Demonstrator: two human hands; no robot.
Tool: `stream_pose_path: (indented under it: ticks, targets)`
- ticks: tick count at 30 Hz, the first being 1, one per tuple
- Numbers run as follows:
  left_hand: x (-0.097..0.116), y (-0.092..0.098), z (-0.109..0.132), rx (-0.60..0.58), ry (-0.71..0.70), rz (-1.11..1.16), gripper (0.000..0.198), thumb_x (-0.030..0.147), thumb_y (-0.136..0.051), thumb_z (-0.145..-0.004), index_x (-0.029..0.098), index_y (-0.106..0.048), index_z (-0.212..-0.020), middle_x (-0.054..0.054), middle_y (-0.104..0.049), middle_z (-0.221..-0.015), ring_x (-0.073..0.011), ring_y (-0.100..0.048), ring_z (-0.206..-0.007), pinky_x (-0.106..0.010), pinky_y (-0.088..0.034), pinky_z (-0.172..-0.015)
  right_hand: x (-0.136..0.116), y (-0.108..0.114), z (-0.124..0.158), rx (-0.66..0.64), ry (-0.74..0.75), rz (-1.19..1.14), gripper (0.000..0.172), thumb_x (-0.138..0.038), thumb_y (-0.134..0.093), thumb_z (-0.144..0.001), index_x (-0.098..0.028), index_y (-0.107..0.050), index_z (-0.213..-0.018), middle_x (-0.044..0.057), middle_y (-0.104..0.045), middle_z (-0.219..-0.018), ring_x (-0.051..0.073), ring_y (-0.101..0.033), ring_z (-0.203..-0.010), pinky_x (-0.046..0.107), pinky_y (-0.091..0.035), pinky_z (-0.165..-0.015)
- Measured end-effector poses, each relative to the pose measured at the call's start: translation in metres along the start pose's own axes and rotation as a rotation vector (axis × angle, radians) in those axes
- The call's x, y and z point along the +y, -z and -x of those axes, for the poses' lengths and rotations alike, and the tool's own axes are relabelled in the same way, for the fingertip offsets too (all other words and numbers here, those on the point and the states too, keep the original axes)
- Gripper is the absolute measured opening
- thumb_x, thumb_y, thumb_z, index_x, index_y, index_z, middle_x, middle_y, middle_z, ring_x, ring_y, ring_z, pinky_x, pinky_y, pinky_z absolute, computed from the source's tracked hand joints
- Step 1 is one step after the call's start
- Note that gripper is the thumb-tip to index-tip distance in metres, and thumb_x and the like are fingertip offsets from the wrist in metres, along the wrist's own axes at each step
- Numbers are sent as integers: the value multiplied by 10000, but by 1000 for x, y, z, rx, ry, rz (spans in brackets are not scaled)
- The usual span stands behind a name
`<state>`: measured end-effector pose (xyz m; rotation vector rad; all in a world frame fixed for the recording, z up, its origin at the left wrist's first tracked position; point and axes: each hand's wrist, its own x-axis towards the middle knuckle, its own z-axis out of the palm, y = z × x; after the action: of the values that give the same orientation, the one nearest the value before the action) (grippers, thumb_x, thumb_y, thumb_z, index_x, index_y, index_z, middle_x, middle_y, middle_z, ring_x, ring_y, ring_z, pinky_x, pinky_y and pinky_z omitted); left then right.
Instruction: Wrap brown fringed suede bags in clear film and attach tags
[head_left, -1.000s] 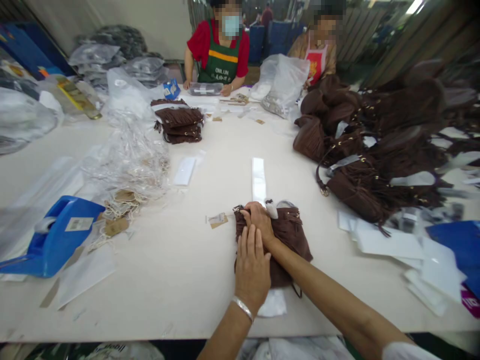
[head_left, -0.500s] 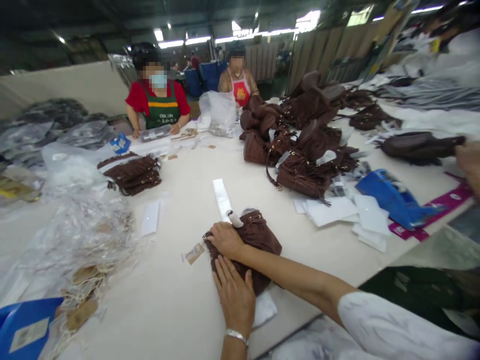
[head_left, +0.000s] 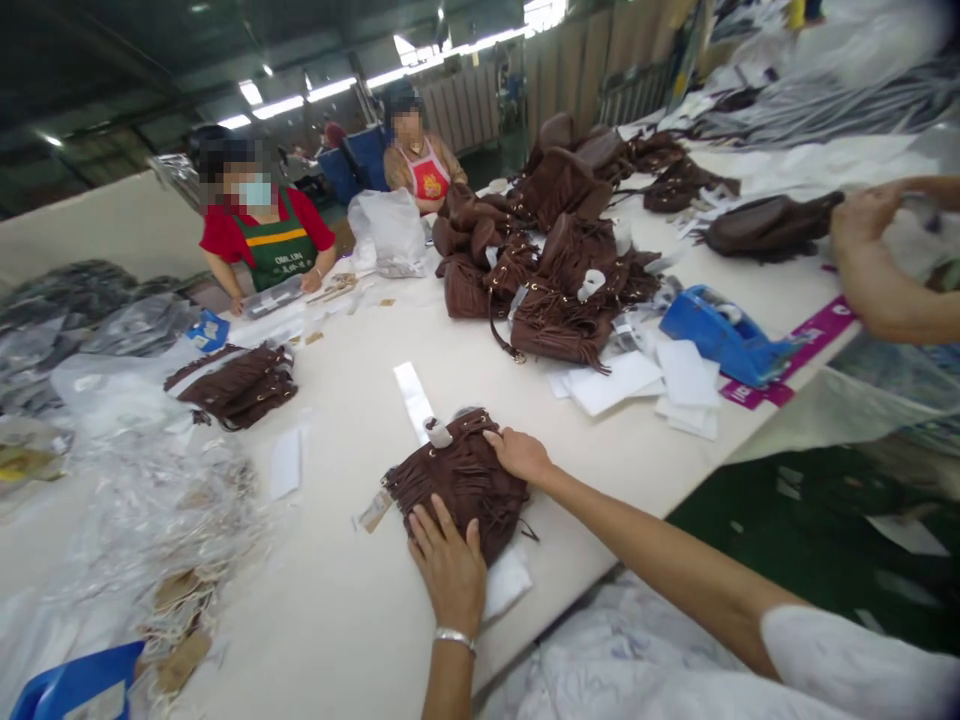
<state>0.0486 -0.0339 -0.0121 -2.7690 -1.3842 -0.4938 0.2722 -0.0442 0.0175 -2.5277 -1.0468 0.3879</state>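
Observation:
A brown fringed suede bag (head_left: 457, 478) lies on the white table (head_left: 352, 590) in front of me. My left hand (head_left: 448, 567) rests flat on its near edge, fingers stretched out. My right hand (head_left: 519, 453) presses on the bag's right edge, fingers laid on the fringe. A white paper strip (head_left: 414, 398) runs away from the bag's top, and a small tag (head_left: 373, 511) lies at its left corner. White paper (head_left: 504, 585) pokes out from under the bag.
A heap of brown bags (head_left: 551, 280) fills the middle right. A small stack of bags (head_left: 236, 385) sits at left by clear plastic bags (head_left: 150, 500). A blue tape dispenser (head_left: 720, 335) and white papers lie right. Two workers sit at the far end; another person's hand (head_left: 874, 240) is at right.
My view has swung to the right. My right hand slid from the bag's top left corner to its right edge. My left hand stayed flat on the near edge.

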Motion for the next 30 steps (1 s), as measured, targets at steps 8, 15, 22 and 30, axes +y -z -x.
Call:
stream_pose_path:
  ticks: [8,15,22,30]
  targets:
    - [-7,-1,1,-78,-16,31,682,444,-342,-978,25,-196,-1496,-328,-276,-1508,-408,-188,-1445,-652,-318,-1074,5,-18,8,-51,54,73,567,-600,-245,-983,-134,-525,-1144,173,-710,-913,281,-685,-857,343,-458,-728]
    - [-7,4,2,-82,-10,18,662,430,-329,-984,12,-222,-1486,-310,-312,-1501,-388,-204,-1445,-622,-304,-1097,6,-10,17,38,133,99,495,-500,-265,-1012,-103,-538,-1129,173,-698,-807,294,-680,-774,355,-455,-696]
    - [-7,2,5,-63,14,12,642,378,-373,-969,10,-246,-1480,-290,-292,-1520,-380,-175,-1455,-611,-247,-1128,-7,13,78,278,727,-32,330,-324,-431,-988,-170,-537,-1261,155,-611,-1248,269,-543,-1178,424,-427,-975]
    - [-14,-2,7,-57,1,57,587,282,-372,-964,26,-262,-1480,-256,-295,-1533,-350,-188,-1458,-562,-269,-1141,24,-8,99,179,1196,240,545,-440,-545,-933,-204,-449,-1415,136,-452,-1461,317,-363,-1367,588,-227,-1126]
